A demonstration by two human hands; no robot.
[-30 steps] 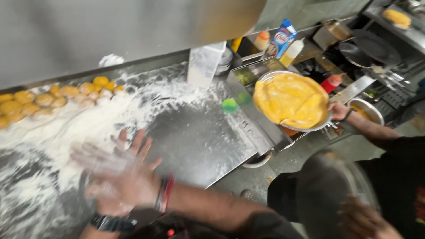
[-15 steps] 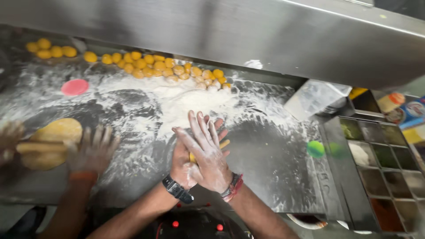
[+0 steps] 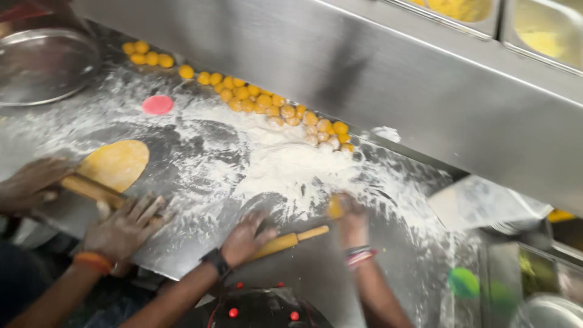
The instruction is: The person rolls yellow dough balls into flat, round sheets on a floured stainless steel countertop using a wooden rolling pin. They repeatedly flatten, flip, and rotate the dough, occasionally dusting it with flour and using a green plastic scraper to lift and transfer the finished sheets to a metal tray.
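My left hand (image 3: 246,238), a dark watch on its wrist, lies on a wooden rolling pin (image 3: 290,240) at the near edge of the floured steel counter (image 3: 200,152). My right hand (image 3: 350,220), with bangles on its wrist, closes over a yellow dough ball (image 3: 334,207) at the edge of the flour heap (image 3: 285,164). A row of yellow dough balls (image 3: 255,100) runs along the back of the counter.
At the left, a co-worker's two hands (image 3: 124,225) push another rolling pin (image 3: 91,189) over a flat yellow dough disc (image 3: 116,163). A pink lid (image 3: 157,104) and a steel plate (image 3: 45,64) lie at the far left. A green lid (image 3: 464,282) sits right, steel containers (image 3: 486,15) above.
My flour-covered hands were pressed together over the counter. Now they are apart, the left on the rolling pin and the right on a dough ball.
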